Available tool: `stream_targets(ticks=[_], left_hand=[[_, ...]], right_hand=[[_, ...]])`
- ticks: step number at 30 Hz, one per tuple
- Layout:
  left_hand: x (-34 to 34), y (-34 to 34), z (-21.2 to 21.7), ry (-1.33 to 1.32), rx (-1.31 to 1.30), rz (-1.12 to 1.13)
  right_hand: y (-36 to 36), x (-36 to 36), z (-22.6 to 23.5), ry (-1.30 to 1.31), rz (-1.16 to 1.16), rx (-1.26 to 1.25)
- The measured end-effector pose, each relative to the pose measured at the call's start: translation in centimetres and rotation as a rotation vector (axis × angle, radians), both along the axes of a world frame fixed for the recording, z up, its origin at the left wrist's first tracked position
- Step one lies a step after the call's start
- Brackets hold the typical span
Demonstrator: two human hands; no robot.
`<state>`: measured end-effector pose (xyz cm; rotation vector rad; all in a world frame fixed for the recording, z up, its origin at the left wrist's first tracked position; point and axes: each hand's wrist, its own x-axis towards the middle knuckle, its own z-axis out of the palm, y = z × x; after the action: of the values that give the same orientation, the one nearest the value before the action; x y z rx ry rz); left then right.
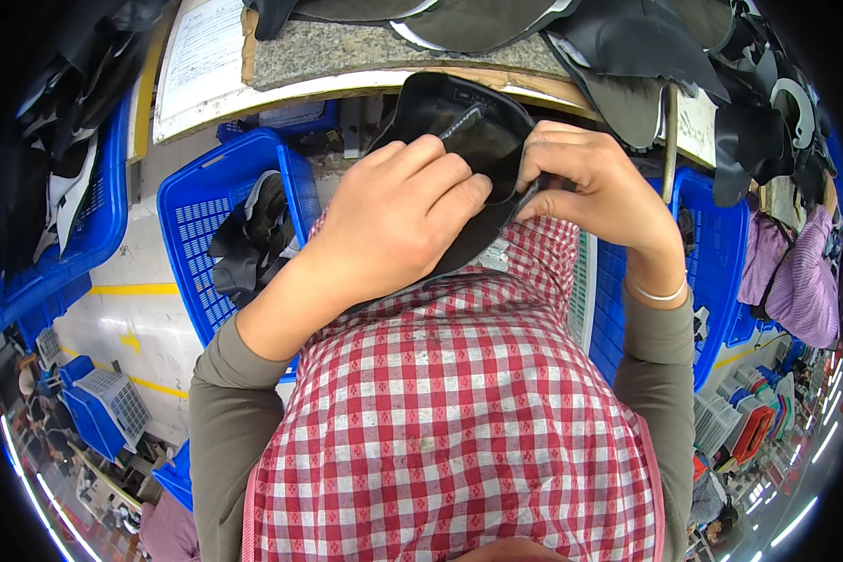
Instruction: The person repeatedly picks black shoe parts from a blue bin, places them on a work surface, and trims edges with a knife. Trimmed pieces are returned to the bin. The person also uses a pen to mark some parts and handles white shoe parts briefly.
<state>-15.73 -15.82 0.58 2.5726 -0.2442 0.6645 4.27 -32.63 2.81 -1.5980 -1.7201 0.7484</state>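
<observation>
A black leather shoe upper is held above my lap, its dark inner side and a pale seam turned up. My left hand grips its left part, with curled fingers across the inside. At the right edge of the upper, my right hand pinches the rim between thumb and fingers. The lower part of the upper hangs over my red-and-white checked apron. My left fingertips are partly hidden in the fold.
Ahead is a worktable with a stone slab and stacked black pieces. A paper sheet lies at its left. Blue baskets stand left and right. Another person's purple-striped sleeve shows at far right.
</observation>
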Motion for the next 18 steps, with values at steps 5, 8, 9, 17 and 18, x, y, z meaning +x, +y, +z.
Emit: stream_targets(ticks=[5,8,9,17,18], left_hand=[[-0.5,0.9,-3.0,-0.066,0.045,0.099],[-1.3,5.7,-5.6,-0.117,-0.079,0.514],[-2.0,6.8,-6.2,0.024,-0.685,0.711],[-8.9,4.2,-2.7,0.235,-1.109,0.180],[-8.8,3.6,-1.8,0.190,-0.839,0.167]], right_hand=[[0.3,-2.1,-1.0,-0.042,-0.127,0.022],[-0.4,-2.9,-1.0,-0.052,-0.079,0.049],[-0.7,-3.0,-0.8,-0.035,-0.088,0.107],[-0.1,-1.9,-0.7,0.056,-0.292,-0.005],[0.3,-1.9,-0.7,0.049,-0.290,-0.015]])
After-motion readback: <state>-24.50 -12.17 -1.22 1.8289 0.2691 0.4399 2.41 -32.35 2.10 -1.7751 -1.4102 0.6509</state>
